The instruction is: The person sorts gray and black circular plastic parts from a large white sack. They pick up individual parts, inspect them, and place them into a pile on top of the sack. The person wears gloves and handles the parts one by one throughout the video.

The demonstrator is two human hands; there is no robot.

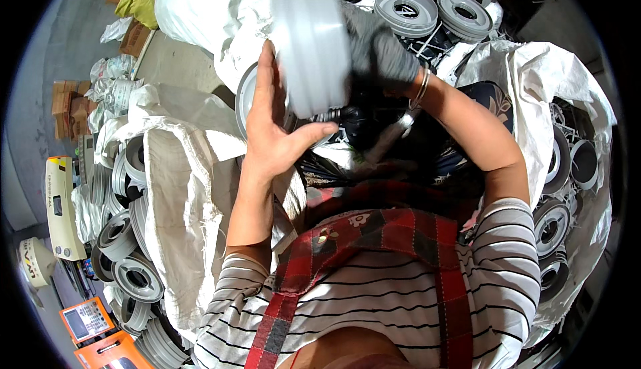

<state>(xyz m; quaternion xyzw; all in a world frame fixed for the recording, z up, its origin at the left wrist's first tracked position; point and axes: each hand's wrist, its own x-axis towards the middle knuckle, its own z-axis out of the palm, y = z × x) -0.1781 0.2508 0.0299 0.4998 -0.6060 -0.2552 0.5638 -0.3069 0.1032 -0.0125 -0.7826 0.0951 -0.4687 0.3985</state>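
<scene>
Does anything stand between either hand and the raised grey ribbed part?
At the right hand, only its dark grey glove. Between the bare left hand and the grey ribbed part, nothing visible.

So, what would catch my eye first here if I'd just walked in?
Probably the big pale grey wheel, blurred at the top centre between the bare left hand and the gloved right hand. Next comes the red-and-black checked apron over a striped shirt, low in the middle. Bright orange edges also make the small screen device stand out at lower left.
</scene>
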